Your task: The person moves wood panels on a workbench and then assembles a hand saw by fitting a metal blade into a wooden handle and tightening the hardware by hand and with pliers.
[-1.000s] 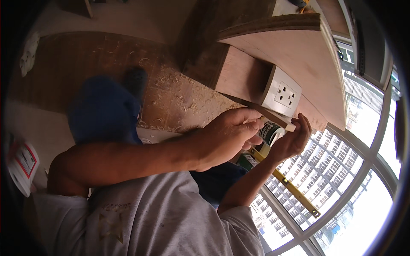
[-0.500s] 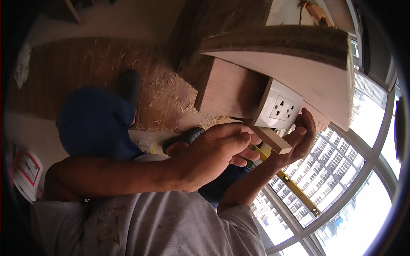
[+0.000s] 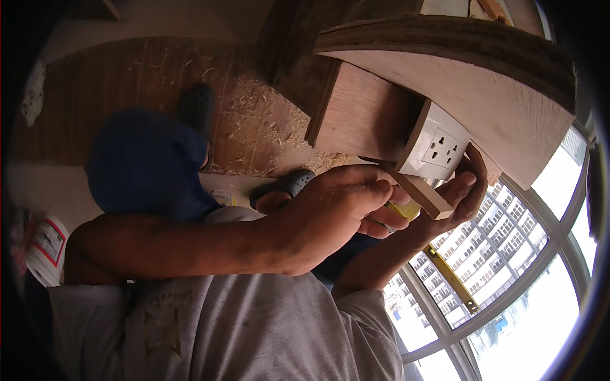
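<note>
A white wall socket [image 3: 438, 149] with two outlets sits in a box-like wooden frame under a curved, rough-edged board [image 3: 457, 89]. Against the socket's lower edge lies a small wooden block [image 3: 427, 198]. My right hand [image 3: 470, 190] curls round the block's far end and the socket's right edge, its thumb close to the block. At the block's other end is my left hand [image 3: 343, 213], thumb and fingers drawn together. Anything pinched in these fingertips is hidden. Behind the hands shows part of a yellow object [image 3: 406, 211], its kind unclear.
A yellow spirit level [image 3: 452, 276] leans by the window [image 3: 559, 238] at the right. Wood shavings [image 3: 260, 136] litter the brown floor. My bent knee [image 3: 143, 171] and dark clogs [image 3: 295, 183] are at the left. A white bucket [image 3: 47, 251] stands at the far left.
The socket, board and both hands appear shifted right and slightly up, as the view has moved. My hands keep nearly the same grip near the block.
</note>
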A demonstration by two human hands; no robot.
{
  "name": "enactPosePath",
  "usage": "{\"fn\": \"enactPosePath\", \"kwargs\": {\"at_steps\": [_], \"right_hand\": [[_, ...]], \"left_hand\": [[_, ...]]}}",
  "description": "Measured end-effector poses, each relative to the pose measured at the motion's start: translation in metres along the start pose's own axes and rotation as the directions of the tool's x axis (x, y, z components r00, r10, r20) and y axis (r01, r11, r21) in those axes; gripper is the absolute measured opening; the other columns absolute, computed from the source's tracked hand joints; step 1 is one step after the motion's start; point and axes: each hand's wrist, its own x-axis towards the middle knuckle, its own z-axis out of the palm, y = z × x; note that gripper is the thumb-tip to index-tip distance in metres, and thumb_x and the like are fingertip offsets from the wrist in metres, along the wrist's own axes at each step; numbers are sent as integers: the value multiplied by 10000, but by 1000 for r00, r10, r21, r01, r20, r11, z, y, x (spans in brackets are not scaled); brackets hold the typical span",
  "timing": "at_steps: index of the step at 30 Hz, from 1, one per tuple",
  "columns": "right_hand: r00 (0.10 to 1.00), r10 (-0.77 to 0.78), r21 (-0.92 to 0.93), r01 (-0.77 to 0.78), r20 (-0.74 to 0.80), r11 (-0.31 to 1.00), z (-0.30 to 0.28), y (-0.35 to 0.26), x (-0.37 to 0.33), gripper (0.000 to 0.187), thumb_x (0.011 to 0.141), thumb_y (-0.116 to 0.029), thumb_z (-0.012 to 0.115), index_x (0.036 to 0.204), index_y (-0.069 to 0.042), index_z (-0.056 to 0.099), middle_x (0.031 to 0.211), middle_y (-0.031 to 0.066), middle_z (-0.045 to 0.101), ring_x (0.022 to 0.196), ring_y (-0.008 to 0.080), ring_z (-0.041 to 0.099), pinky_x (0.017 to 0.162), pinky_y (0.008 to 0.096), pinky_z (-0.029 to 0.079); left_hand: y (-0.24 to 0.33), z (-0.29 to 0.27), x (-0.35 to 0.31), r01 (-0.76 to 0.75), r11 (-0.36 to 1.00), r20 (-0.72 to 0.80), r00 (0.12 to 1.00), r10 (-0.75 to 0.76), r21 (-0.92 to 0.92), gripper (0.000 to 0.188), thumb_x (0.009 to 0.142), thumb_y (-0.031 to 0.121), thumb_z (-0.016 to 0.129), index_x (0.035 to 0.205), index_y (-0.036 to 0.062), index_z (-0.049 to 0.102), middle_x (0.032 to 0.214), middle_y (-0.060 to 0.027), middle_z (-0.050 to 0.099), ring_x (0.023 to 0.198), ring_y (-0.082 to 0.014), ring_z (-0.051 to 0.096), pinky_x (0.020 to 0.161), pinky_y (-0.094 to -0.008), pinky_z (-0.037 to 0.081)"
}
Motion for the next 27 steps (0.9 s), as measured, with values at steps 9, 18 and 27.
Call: {"fn": "enactPosePath", "kwargs": {"at_steps": [9,18,27], "right_hand": [[998,10,-108,-4,61,994,-6,-2,1,469,1082,-400,440,1221,-11,663,923,114,716,817,131,660,708,266,501],[996,-89,161,90,-12,983,-8,-2,-3,416,1071,-327,497,1221,35,638,1167,176,672,971,210,661,828,361,554],[994,-65,114,55,87,992,-16,-13,0,376,1066,-282,515,1237,35,621,1296,195,599,1073,254,645,921,418,550]], "left_hand": [[-4,2,-1,-28,1000,-12,1000,28,-1,288,1079,198,414,1227,-3,556,1258,-143,618,1130,-240,640,940,-383,491],[-7,3,1,-24,1000,-31,999,24,20,288,1070,194,424,1207,4,592,1216,-112,657,1124,-213,651,942,-373,506],[-10,2,1,-86,996,-11,996,86,-12,306,1068,254,456,1209,22,596,1213,-109,659,1131,-247,650,953,-391,505]]}}
